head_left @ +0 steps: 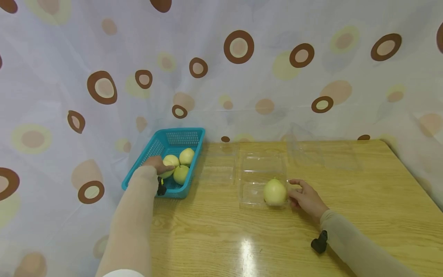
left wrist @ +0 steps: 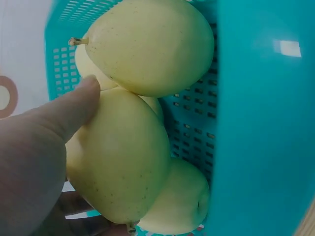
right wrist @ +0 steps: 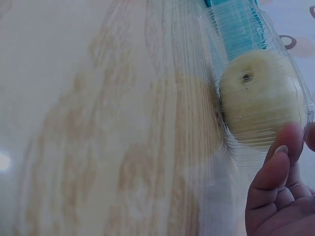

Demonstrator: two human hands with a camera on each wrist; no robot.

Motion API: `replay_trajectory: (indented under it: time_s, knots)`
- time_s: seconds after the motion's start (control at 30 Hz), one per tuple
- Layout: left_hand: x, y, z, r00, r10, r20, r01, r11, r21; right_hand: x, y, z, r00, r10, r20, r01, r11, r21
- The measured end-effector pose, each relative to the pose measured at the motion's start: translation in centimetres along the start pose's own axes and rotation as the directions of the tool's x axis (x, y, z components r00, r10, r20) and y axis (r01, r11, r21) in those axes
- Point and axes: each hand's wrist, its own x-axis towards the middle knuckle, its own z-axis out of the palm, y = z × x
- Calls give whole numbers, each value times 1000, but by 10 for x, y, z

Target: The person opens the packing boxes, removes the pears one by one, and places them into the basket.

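Observation:
My left hand reaches into the blue plastic basket and grips a pale green pear, thumb on its near side. Several other pears touch it, one pear with its stem pointing left in the left wrist view. My right hand is at the right side of a clear plastic clamshell box, holding its edge with bent fingers. One pear sits in the right part of that box, stem up in the head view. In the right wrist view it shows through the ribbed clear wall.
Another clear box stands between the basket and the box with the pear. More clear packaging lies at the back right. The wooden table meets a hanging patterned sheet at the back and left.

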Motion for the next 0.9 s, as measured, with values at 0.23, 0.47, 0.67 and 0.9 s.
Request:
replay_trajectory:
  time_s: [0.23,0.47,0.67,0.9]
  knots:
    - [3,-9,3,1000,-26,17,27,997,-72,0,-1,2,1000,-3,2,3,1000,9]
    - [5,-10,4,1000,-6,6,7,998,-65,0,-2,1,1000,-8,3,8,1000,5]
    - [2,-3,2,998,27,-56,-31,997,-72,-1,-1,3,1000,5,5,-5,1000,23]
    - [-5,4,-1,992,77,-99,-85,993,-80,0,0,3,1000,-1,1,1,1000,28]
